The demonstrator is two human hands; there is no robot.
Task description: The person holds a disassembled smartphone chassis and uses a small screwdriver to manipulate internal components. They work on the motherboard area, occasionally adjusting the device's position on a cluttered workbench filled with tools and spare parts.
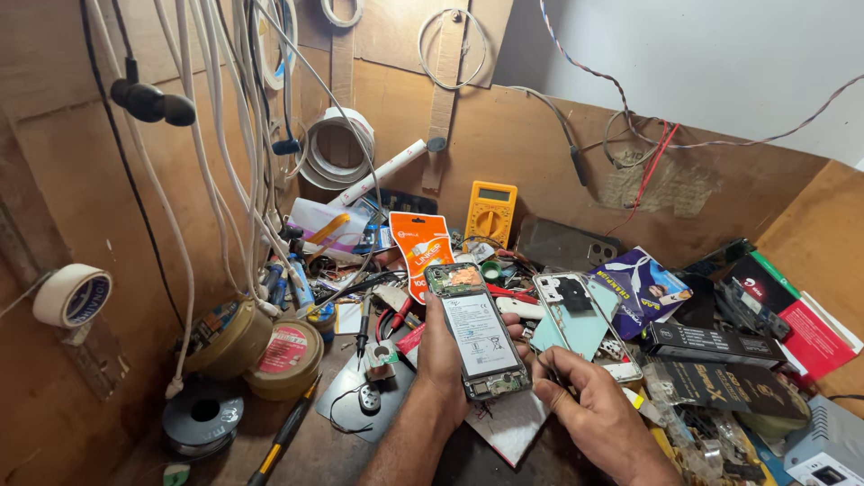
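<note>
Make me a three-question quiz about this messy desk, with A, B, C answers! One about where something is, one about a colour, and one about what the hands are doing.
1. Where is the multimeter?
A. Against the back wall, behind the phone
B. In the right hand
C. On the floor

2. What colour is the multimeter?
A. Blue
B. Yellow
C. Pink

3. How is the opened phone being kept up?
A. It lies flat on the desk
B. It hangs from a cable
C. The left hand holds it

Answers:
1. A, it leans on the wooden wall behind the clutter.
2. B, its casing is yellow.
3. C, the left hand grips its side, while the right hand pinches a thin tool at its lower corner.
</note>
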